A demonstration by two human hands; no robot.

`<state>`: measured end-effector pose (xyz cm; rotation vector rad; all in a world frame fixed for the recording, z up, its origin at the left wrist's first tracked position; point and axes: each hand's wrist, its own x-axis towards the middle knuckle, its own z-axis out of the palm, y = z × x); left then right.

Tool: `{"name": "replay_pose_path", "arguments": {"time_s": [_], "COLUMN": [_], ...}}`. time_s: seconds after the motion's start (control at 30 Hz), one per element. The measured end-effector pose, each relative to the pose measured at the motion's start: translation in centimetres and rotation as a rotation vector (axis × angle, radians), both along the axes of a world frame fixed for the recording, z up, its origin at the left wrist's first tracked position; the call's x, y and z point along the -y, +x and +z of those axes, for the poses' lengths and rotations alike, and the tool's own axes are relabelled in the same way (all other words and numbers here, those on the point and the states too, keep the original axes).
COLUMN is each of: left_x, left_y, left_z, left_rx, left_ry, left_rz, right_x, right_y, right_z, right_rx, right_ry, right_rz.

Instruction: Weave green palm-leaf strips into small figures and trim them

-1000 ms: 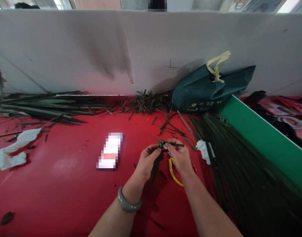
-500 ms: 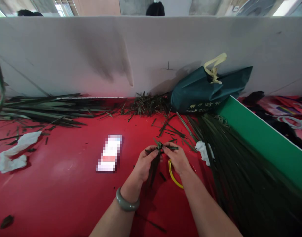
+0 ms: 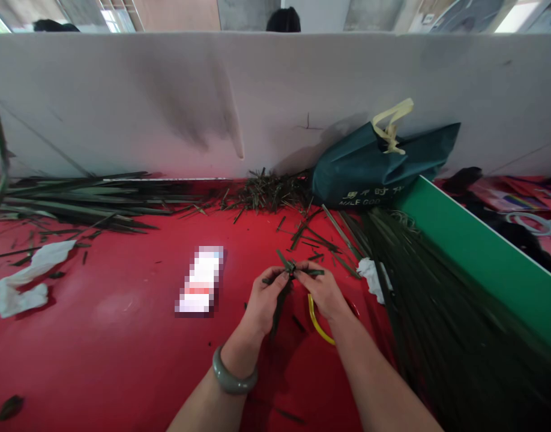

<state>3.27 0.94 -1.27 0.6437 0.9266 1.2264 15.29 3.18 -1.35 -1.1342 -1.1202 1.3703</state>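
Note:
Both of my hands meet over the red table, pinching a small knot of woven green leaf strips [image 3: 282, 259]. My left hand [image 3: 267, 293], with a grey-green bangle [image 3: 233, 375] at its wrist, holds the knot from the left between thumb and fingers. On the other side, my right hand [image 3: 321, 289] is closed on the same piece, thumb and finger at its centre. Short strip ends stick out to both sides and upward, while longer ones hang below. Beneath my right wrist lies a yellow curved handle [image 3: 318, 321], partly hidden by the forearm.
A phone with a blurred screen [image 3: 200, 281] lies left of my hands on the red table [image 3: 122, 360]. Long leaves [image 3: 446, 324] cover the right side beside a green panel [image 3: 478, 222]. Crumpled tissue [image 3: 375, 279], leaf scraps [image 3: 275, 191] and a dark green bag [image 3: 370, 165] sit farther back, against a white partition [image 3: 144, 90].
The knot has turned slightly between my fingers, and one strip end now points more clearly up and left. My hands stay in nearly the same place.

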Motion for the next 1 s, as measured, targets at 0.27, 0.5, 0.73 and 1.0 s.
{"name": "replay_pose_path", "arguments": {"time_s": [0.27, 0.5, 0.73, 1.0], "left_x": [-0.1, -0.3, -0.6, -0.6], "left_y": [0.1, 0.0, -0.1, 0.2], "left_z": [-0.4, -0.4, -0.4, -0.7], "left_rx": [0.071, 0.110, 0.123, -0.046], "left_ry": [-0.028, -0.058, -0.059, -0.025], "left_rz": [-0.011, -0.028, -0.026, 0.078], "right_x": [0.1, 0.0, -0.4, -0.5], "right_y": [0.0, -0.2, 0.0, 1.0], "right_z": [0.1, 0.0, -1.3, -0.3], "right_rx": [-0.035, -0.120, -0.199, 0.277], "right_ry": [-0.050, -0.104, -0.140, 0.290], "right_rz": [0.012, 0.031, 0.066, -0.362]}}
